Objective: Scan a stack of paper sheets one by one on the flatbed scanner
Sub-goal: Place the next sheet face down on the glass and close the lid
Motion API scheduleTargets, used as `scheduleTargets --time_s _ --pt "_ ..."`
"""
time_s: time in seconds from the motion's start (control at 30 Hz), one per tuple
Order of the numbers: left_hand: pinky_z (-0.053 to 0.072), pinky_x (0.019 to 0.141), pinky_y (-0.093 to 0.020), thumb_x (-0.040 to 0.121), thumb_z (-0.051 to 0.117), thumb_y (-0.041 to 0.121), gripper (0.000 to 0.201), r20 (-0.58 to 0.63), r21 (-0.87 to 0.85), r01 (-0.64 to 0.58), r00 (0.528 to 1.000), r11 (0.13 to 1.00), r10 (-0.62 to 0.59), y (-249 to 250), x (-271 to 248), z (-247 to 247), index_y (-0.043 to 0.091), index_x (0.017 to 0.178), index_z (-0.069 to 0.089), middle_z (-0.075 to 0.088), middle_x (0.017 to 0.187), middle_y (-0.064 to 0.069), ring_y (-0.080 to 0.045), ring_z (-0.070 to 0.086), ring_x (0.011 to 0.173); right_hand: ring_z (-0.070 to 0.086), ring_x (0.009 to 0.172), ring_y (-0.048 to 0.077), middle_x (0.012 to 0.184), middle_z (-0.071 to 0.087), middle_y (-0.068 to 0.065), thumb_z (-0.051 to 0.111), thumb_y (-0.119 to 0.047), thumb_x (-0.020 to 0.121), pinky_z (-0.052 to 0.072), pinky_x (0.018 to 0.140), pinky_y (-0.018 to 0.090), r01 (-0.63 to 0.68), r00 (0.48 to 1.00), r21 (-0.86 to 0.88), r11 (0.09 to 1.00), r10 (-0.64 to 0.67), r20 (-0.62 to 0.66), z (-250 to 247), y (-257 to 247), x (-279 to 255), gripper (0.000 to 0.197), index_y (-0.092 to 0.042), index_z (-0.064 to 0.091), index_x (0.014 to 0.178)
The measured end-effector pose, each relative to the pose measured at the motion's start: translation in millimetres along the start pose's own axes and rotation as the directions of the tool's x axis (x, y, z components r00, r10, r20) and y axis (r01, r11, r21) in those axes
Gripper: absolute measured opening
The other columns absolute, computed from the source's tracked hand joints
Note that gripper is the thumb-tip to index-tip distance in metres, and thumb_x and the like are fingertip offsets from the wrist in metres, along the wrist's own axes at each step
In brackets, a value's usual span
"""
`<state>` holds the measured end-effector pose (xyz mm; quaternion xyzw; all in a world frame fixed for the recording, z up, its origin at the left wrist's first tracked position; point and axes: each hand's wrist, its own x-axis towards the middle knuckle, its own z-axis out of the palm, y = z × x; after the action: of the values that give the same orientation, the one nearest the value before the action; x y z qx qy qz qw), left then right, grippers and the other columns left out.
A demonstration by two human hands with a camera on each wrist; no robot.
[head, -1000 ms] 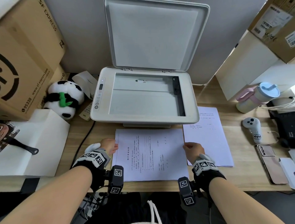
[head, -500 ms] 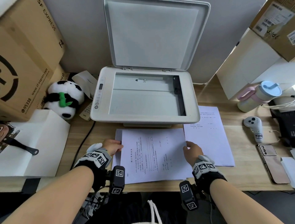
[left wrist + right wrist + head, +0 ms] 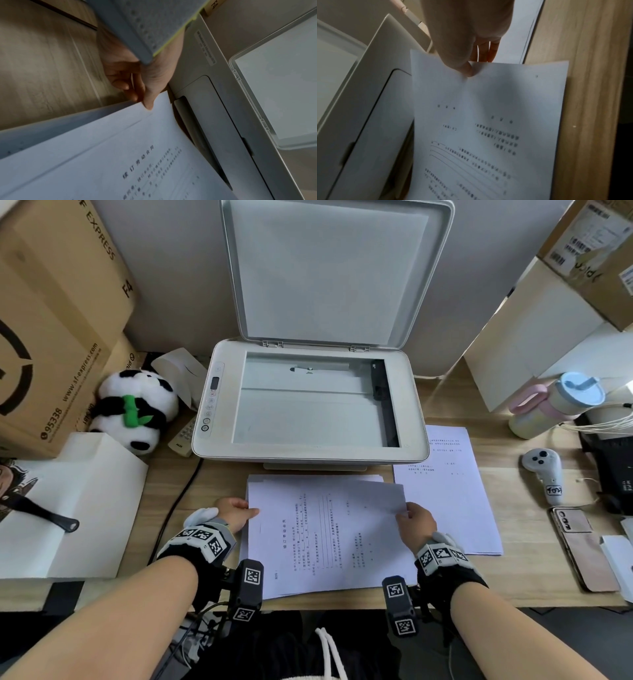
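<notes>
The white flatbed scanner point(image 3: 308, 455) stands at the back of the desk with its lid point(image 3: 329, 268) up and its glass point(image 3: 308, 412) bare. In front of it lies a stack of printed sheets point(image 3: 291, 478). The top sheet point(image 3: 342, 529) is skewed, and its right end is raised off the stack. My left hand point(image 3: 253, 511) pinches its left edge, thumb point(image 3: 147, 104) on top. My right hand point(image 3: 402, 513) pinches its right edge between thumb point(image 3: 465, 67) and fingers. A second pile of sheets point(image 3: 452, 501) lies flat to the right.
Cardboard boxes point(image 3: 51, 320), a panda plush point(image 3: 133, 409), a remote point(image 3: 183, 436) and a black cable point(image 3: 178, 501) crowd the left. A bottle point(image 3: 561, 405), a white controller point(image 3: 544, 470) and a phone point(image 3: 579, 546) sit on the right.
Both hands have taken hold of the top sheet's edges. The sheet has slid right and turned a little, and its right end has lifted off the stack.
</notes>
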<state>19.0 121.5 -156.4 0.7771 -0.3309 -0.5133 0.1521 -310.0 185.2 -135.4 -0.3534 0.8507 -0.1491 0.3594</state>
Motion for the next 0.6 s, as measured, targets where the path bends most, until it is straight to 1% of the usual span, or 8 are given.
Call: scheduleTargets --time_s 0.1,0.2,0.23,0.3,0.37,0.43,0.53,0.6 --pt "0.047 0.081 -0.035 0.081 0.066 -0.004 0.033 -0.013 0.015 -0.022 1.000 1.000 0.023 0.2 3.4 -3.1 -0.007 0.113 0.060 0.063 0.113 -0.027 -0.027 0.056 0.084 0.047 0.073 0.029 0.074 0.054 0.012 0.042 -0.006 0.085 0.036 0.066 0.029 -0.089 0.995 0.116 0.989 0.094 -0.033 -3.1 3.2 3.2 0.016 -0.005 0.056 0.079" --pt "0.047 0.084 -0.035 0.081 0.063 -0.003 0.047 -0.030 0.069 -0.077 0.996 0.995 0.080 5.3 1.4 -3.5 0.001 0.126 0.053 0.061 0.119 -0.020 -0.033 0.060 0.100 0.042 0.068 0.025 0.074 0.052 0.013 0.043 -0.003 0.084 0.033 0.064 0.028 -0.123 0.987 0.277 0.953 0.146 -0.066 -5.9 4.5 4.1 0.018 0.002 0.060 0.085" --pt "0.047 0.081 -0.033 0.080 0.065 0.000 0.050 -0.010 0.094 -0.101 0.995 0.990 0.102 9.3 -1.9 -3.9 0.003 0.128 0.051 0.060 0.118 -0.019 -0.030 0.060 0.097 0.041 0.069 0.024 0.075 0.052 0.013 0.044 -0.003 0.083 0.033 0.065 0.029 -0.127 0.984 0.328 0.936 0.160 -0.077 -6.9 4.6 3.9 0.020 0.006 0.061 0.088" --pt "0.045 0.069 -0.025 0.078 0.072 0.010 0.057 0.129 0.157 -0.165 0.981 0.974 0.145 16.2 -6.4 -5.0 0.009 0.130 0.049 0.060 0.111 -0.015 -0.019 0.058 0.081 0.038 0.070 0.023 0.076 0.049 0.010 0.044 -0.001 0.083 0.031 0.067 0.032 -0.138 0.979 0.434 0.890 0.188 -0.073 -10.0 1.9 2.6 0.022 0.012 0.060 0.092" --pt "0.043 0.068 -0.022 0.073 0.079 0.023 0.066 0.301 0.216 -0.197 0.945 0.956 0.127 24.0 -8.7 -5.8 0.016 0.131 0.048 0.060 0.109 -0.011 -0.017 0.060 0.084 0.038 0.068 0.024 0.075 0.051 0.009 0.045 0.001 0.083 0.032 0.067 0.032 -0.149 0.977 0.500 0.853 0.205 -0.058 -15.6 -3.9 1.2 0.019 0.007 0.062 0.088" --pt "0.038 0.056 -0.021 0.071 0.081 0.029 0.056 0.438 0.211 -0.182 0.896 0.960 0.074 34.9 -16.1 -7.2 0.014 0.119 0.056 0.062 0.095 -0.009 -0.014 0.055 0.067 0.037 0.066 0.024 0.074 0.050 0.009 0.045 0.003 0.082 0.032 0.062 0.031 -0.124 0.977 0.545 0.829 0.199 -0.081 -22.3 -9.3 0.4 0.016 0.000 0.061 0.082" --pt "0.024 0.038 -0.015 0.079 0.071 0.030 0.022 0.592 0.152 -0.192 0.804 0.970 0.066 57.4 -32.6 -11.3 0.012 0.075 0.059 0.048 0.055 0.000 -0.005 0.032 0.036 0.025 0.072 0.022 0.075 0.037 0.008 0.044 0.003 0.079 0.019 0.056 0.029 -0.054 0.968 0.583 0.811 0.185 -0.167 -33.7 -19.3 3.2 0.015 -0.007 0.054 0.074" --pt "0.019 0.035 -0.013 0.085 0.064 0.029 0.036 0.624 0.099 -0.234 0.772 0.967 0.123 75.9 -41.2 -17.1 0.016 0.054 0.053 0.037 0.039 0.006 -0.006 0.025 0.030 0.023 0.076 0.022 0.073 0.032 0.008 0.045 0.001 0.079 0.016 0.056 0.030 0.005 0.962 0.602 0.798 0.160 -0.221 -45.9 -31.6 3.6 0.014 -0.010 0.051 0.073"
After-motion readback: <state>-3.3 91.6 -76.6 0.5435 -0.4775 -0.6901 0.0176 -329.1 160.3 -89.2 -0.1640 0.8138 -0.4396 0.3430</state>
